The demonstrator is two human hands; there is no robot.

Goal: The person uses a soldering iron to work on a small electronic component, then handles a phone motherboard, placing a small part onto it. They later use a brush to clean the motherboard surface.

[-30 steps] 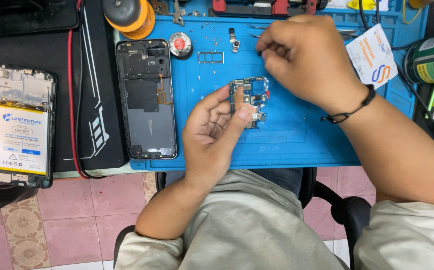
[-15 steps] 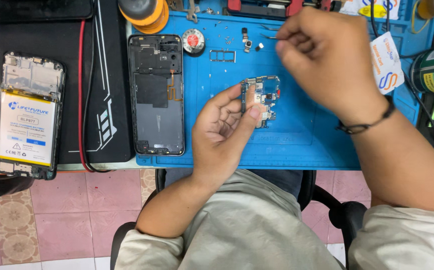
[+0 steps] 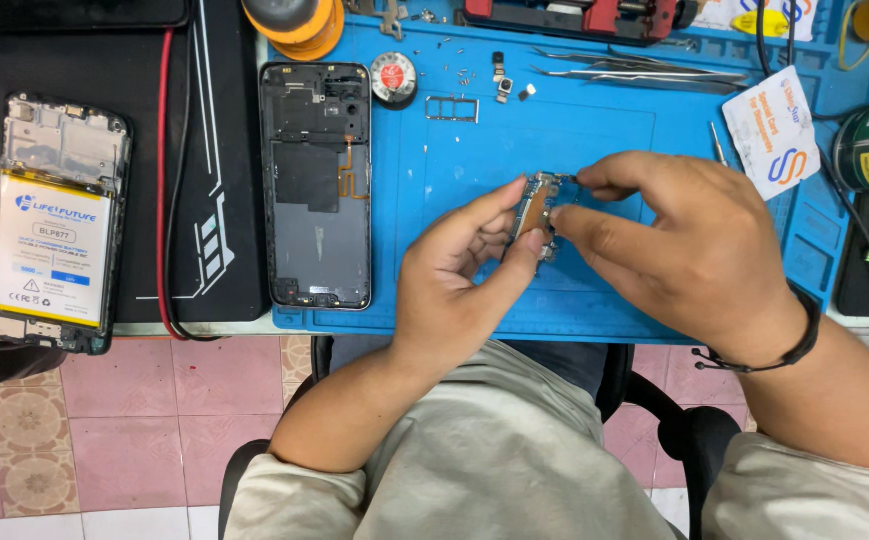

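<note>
Fingers of the left hand point(image 3: 464, 270) are pinching a small circuit board point(image 3: 536, 212) on edge above the blue rubbery mat point(image 3: 434, 200), while the right hand point(image 3: 689, 250) is gripping its top corner. Edge-only contact seems wisest here, the board being thin, rigid and studded.

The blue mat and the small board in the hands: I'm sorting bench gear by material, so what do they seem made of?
The blue mat looks like soft matte silicone or rubber: dull even colour, moulded recesses.
The small board, held by the left hand and right hand, looks like rigid circuit laminate with metallic parts: coppery face, glinting bits. Fine detail is too small to tell.
</note>
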